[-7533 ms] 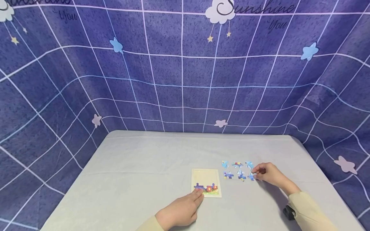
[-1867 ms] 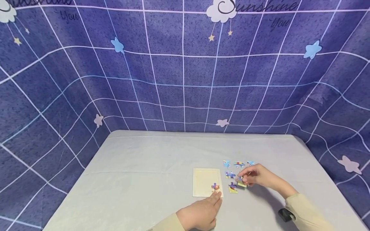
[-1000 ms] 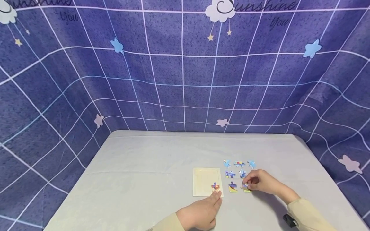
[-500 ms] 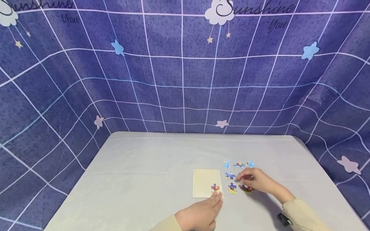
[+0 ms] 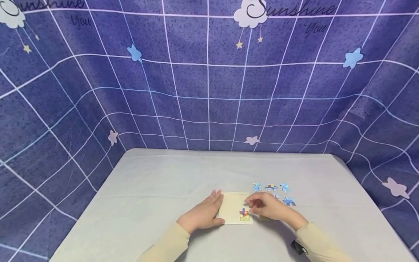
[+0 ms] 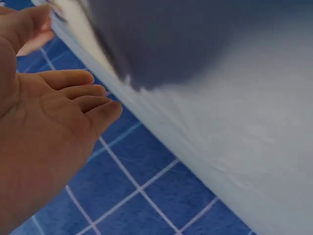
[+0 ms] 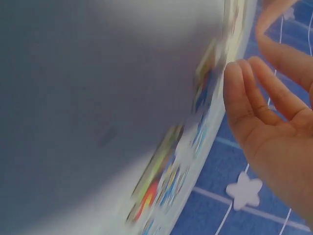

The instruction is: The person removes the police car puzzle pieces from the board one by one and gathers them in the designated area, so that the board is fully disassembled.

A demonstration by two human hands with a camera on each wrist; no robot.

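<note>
A pale wooden puzzle tray (image 5: 229,207) lies on the table, with one jigsaw piece (image 5: 244,215) in its lower right corner. My left hand (image 5: 204,213) rests along the tray's left edge, fingers extended; in the left wrist view its palm (image 6: 49,117) holds nothing. My right hand (image 5: 270,206) is at the tray's right edge, thumb and fingertips close to that piece. No piece shows in its grasp in the right wrist view, where the fingers (image 7: 239,93) look fairly straight. Whether it touches the piece I cannot tell.
Loose jigsaw pieces lie right of the tray: a rainbow-cornered one (image 5: 257,187), a train-like one (image 5: 271,187), a light blue one (image 5: 284,187) and a blue one (image 5: 289,201). Others are partly under my right hand. A starry purple cloth (image 5: 209,80) hangs behind the grey-white table (image 5: 157,182).
Bottom-row pieces have left the tray for the table at right, leaving one inside. My left hand has shifted from the tray's lower edge to its left edge; my right hand moved left to the tray.
</note>
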